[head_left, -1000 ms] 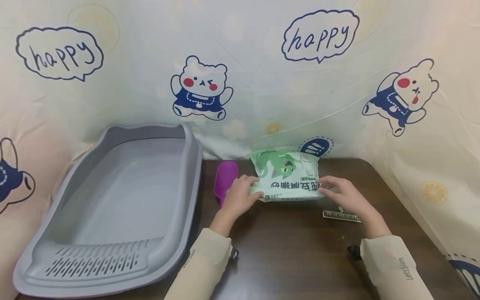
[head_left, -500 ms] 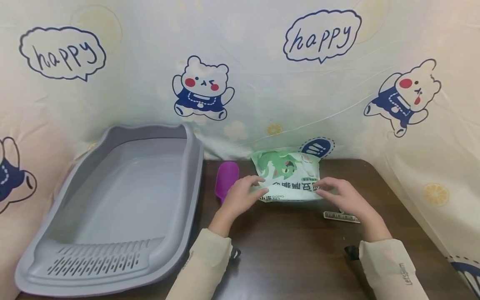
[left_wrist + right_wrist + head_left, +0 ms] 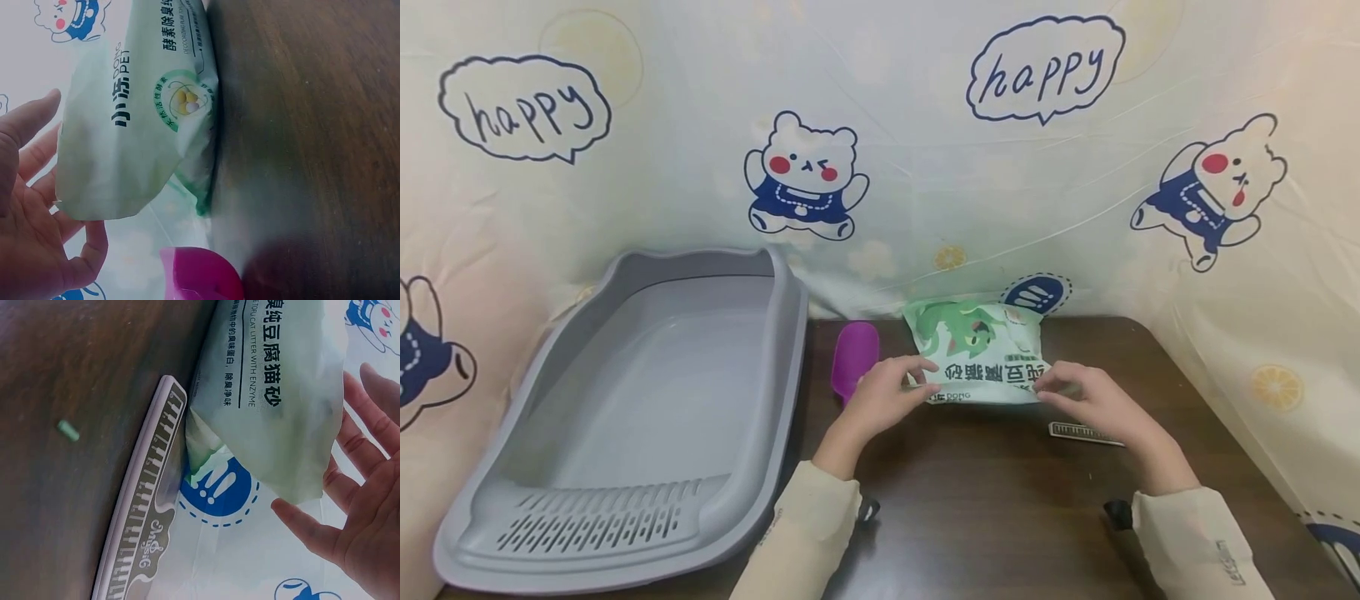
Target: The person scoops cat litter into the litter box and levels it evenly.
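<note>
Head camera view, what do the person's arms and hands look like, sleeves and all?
The left sleeve and right sleeve are both cream, with small dark lettering too blurred to read surely. A small black piece juts from the inner side of each cuff. The left hand and right hand are bare, without gloves.

Pale cloth [image 3: 910, 75] printed with cartoon bears [image 3: 803, 200] hangs behind and beside a dark wooden table [image 3: 985, 500].
</note>
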